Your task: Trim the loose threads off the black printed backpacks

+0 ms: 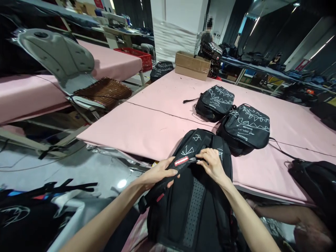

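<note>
A black backpack (202, 210) leans against the table edge in front of me, its padded back panel facing me. White line drawings mark its top. My left hand (162, 172) is closed around one shoulder strap (170, 180), just below a red and white label (181, 160). Beside that label, my right hand (210, 161) pinches at the strap's upper end, where a small greyish piece shows between the fingers; what exactly it grips is too small to make out.
Two black backpacks with white drawings, one nearer (245, 127) and one behind it (216, 101), lie on the pink table (147, 122). Another black bag (315, 182) lies at the right edge. A cardboard box (193, 65) stands at the back; a grey chair (57, 56) is left. Someone's arm (278, 211) shows lower right.
</note>
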`<action>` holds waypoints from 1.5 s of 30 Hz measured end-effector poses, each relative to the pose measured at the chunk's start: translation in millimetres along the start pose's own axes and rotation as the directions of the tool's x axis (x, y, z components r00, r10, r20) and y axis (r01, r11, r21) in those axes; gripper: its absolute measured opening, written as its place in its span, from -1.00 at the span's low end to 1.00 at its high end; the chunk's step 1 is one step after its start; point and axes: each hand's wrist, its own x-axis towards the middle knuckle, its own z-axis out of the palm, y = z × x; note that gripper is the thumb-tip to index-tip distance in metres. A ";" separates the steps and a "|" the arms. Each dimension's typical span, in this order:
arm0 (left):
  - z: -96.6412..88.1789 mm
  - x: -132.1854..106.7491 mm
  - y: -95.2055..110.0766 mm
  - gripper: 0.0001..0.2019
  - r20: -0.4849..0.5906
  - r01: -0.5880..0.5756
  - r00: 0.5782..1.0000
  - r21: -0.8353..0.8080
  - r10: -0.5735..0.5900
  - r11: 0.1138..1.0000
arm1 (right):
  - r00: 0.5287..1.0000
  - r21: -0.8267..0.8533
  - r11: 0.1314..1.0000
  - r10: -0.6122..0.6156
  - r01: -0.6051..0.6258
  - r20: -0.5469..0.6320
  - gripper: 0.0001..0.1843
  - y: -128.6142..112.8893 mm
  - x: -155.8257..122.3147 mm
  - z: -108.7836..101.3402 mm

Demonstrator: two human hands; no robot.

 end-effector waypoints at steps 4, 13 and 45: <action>-2.2 0.0 4.8 -0.58 0.020 -0.015 1.000 -0.028 0.016 1.000 | 1.000 0.032 0.999 -0.020 0.020 0.010 -0.83 2.0 5.0 5.9; -12.1 4.3 -1.6 -0.67 0.107 -0.042 0.993 -0.106 0.054 0.994 | 1.000 0.170 0.985 -0.019 0.019 -0.003 -0.82 11.6 11.8 13.9; -16.7 12.2 -10.7 -0.68 0.173 -0.010 0.983 -0.247 0.054 0.969 | 0.996 0.161 0.983 -0.077 0.085 -0.055 -0.84 19.2 16.5 9.7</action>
